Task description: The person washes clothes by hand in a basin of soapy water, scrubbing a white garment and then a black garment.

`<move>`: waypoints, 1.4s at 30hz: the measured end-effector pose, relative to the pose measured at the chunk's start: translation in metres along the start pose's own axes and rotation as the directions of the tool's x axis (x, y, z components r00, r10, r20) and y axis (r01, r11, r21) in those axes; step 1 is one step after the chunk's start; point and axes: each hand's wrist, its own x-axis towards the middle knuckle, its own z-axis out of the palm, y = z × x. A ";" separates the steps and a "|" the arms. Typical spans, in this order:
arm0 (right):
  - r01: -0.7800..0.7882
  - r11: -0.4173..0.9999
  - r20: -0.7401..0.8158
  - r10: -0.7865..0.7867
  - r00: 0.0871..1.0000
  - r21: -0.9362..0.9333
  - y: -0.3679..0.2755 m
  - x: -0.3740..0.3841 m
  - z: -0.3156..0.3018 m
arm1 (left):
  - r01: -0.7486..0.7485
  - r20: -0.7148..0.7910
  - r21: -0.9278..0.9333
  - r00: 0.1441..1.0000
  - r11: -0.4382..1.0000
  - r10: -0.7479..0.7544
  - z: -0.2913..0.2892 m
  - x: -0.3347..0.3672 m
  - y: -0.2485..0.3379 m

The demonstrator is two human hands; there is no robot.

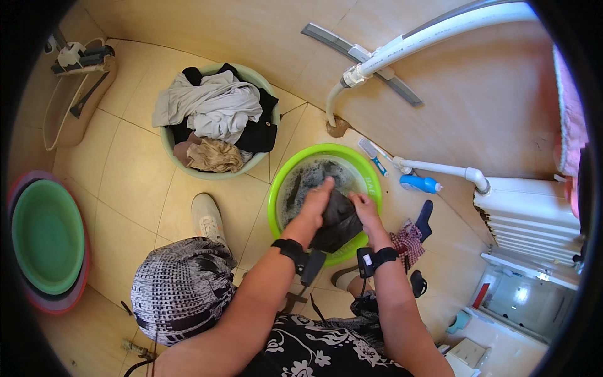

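A bright green basin (274, 217) stands on the floor in front of me, with soapy water (300, 182) inside. Both my hands are over it, gripping a dark, wet cloth garment (339, 221); its exact kind does not show. My left hand (317, 200) is closed on the garment's upper left part. Fingers of my right hand (365, 212) pinch its right edge. The lower part of the garment hangs down against the basin's near side. Each of my wrists carries a black strap with a small device.
A pale green tub (173, 151) heaped with clothes (220, 107) stands beyond, to the left. Right of the basin lie a brush (375, 157), a blue bottle (421, 184) and a checked cloth (409, 244). Stacked basins (49, 235) are far left; white pipes (440, 168) run along the wall.
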 end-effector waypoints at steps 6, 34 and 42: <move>0.010 0.996 -0.319 0.020 0.947 0.093 0.018 0.013 0.059 | -0.121 -0.268 0.472 0.924 0.873 0.273 -0.075 0.048 -0.035; -0.185 0.962 0.014 0.186 0.982 0.201 0.004 0.023 0.031 | -0.039 -0.015 0.024 0.999 0.999 0.039 -0.004 0.019 -0.001; 0.215 0.692 0.355 0.063 0.933 -0.689 0.034 0.021 0.059 | 0.061 -0.333 0.456 0.937 0.888 0.106 -0.057 0.044 -0.017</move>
